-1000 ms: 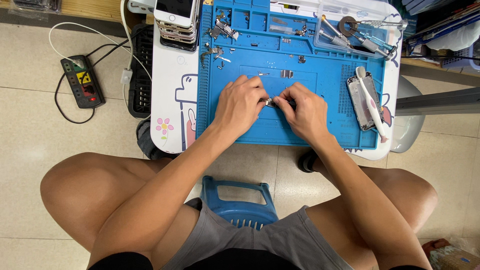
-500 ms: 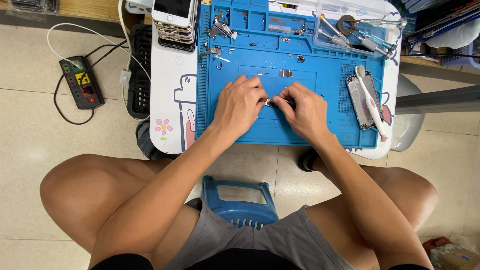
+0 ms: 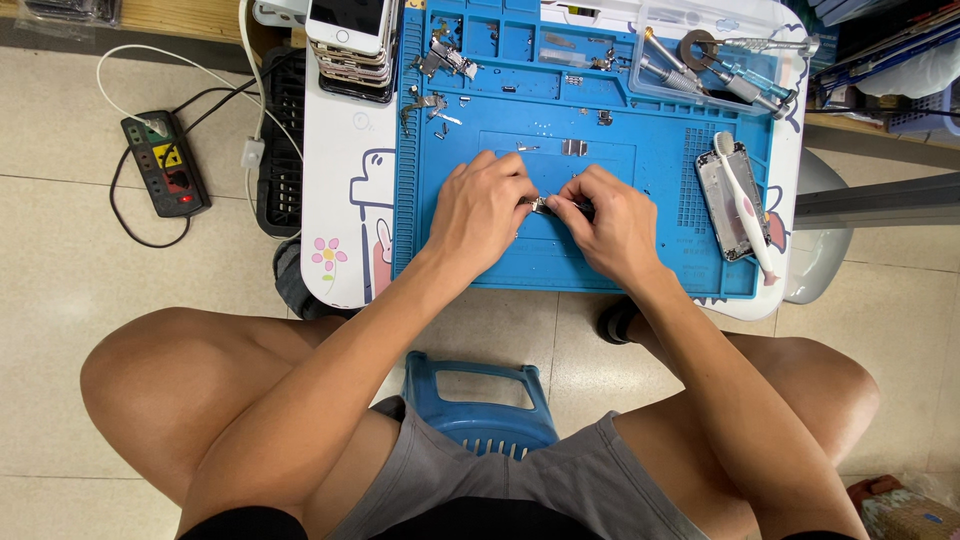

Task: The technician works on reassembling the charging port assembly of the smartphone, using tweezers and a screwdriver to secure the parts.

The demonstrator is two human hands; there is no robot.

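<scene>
View: looking straight down from the head at a small white table (image 3: pixel 345 240) over a tiled floor, with bare knees and a blue stool (image 3: pixel 480 400) below.
Mat: a blue work mat (image 3: pixel 660 175) covers most of the table, from its far edge to its near edge.
Left hand: the left hand (image 3: pixel 480 210) rests on the middle of the mat, fingers curled, thumb and forefinger pinching one end of a small metal part (image 3: pixel 541 204).
Right hand: the right hand (image 3: pixel 610 220) lies just beside the left, fingertips pinching the other end of the same part.
Metal part: tiny, silvery, held between the two hands at the centre of the mat; too small to tell its shape.
Far left corner: a stack of phones (image 3: pixel 350 45) stands on the white table edge beside the mat.
Far right corner: a clear tray of tools (image 3: pixel 715 55) with screwdrivers.
Right edge: an opened phone shell (image 3: pixel 728 205) lies on the mat with a white and pink toothbrush (image 3: pixel 745 205) across it.
Far edge of mat: small loose metal bits (image 3: pixel 440 85) are scattered in the moulded compartments.
Floor, left: a black power strip (image 3: pixel 165 165) with a white cable.
</scene>
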